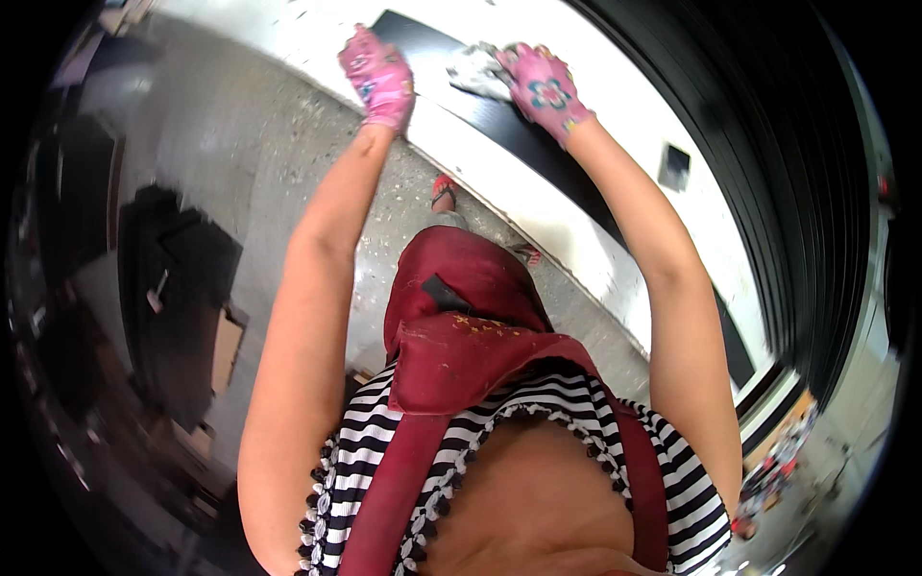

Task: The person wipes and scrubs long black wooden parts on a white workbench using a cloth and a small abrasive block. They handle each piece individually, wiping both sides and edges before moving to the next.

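Observation:
A long black board (pixel 507 123) lies on a white worktable, running from the far left toward the near right. My right hand (pixel 547 88), in a pink flowered glove, presses a crumpled grey-white cloth (pixel 480 71) onto the board's upper face, fingers closed over it. At the near edge of the board's far end is my left hand (pixel 379 79), in a matching glove. Its fingers look curled at that edge, though they are slightly blurred and their tips are partly hidden.
A small dark rectangular object (pixel 675 166) lies on the white worktable (pixel 629 110) right of the board. Long black panels (pixel 740 125) stand stacked beyond the table. Dark pieces (pixel 178 288) are piled on the grey floor at left. My feet are beside the table's near edge.

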A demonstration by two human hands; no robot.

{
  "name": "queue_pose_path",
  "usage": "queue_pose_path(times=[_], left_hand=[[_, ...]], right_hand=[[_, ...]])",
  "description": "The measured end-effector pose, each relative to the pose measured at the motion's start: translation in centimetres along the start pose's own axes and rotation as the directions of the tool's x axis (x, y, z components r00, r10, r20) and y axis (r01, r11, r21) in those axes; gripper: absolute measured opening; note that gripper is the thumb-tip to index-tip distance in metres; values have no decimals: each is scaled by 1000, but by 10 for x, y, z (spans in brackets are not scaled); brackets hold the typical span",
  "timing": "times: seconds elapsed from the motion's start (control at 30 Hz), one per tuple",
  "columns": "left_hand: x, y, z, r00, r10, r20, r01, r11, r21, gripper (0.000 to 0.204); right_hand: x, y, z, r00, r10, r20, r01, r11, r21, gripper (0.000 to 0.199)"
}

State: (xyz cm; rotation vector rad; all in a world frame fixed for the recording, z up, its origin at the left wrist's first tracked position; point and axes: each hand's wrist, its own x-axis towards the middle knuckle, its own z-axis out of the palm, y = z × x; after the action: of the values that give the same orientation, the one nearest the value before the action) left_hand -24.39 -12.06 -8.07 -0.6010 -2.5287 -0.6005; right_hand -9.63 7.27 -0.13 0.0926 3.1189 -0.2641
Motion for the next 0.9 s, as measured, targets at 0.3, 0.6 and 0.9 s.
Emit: queue_pose_path(times=[0.3, 0.6, 0.9], left_hand=[[2, -61, 35, 964, 223, 145, -240, 964, 114, 56], [-109, 220, -32, 594, 756, 274, -617, 647, -448, 59], [-103, 225, -35, 503, 774, 385, -718, 622, -312, 57]], right_hand=[[-290, 75, -30, 864, 503, 3, -497, 856, -142, 49], [-274, 46, 11, 750, 524, -403, -552, 832, 53, 44], [-456, 118, 4, 540, 769, -343, -825, 565, -33, 32]])
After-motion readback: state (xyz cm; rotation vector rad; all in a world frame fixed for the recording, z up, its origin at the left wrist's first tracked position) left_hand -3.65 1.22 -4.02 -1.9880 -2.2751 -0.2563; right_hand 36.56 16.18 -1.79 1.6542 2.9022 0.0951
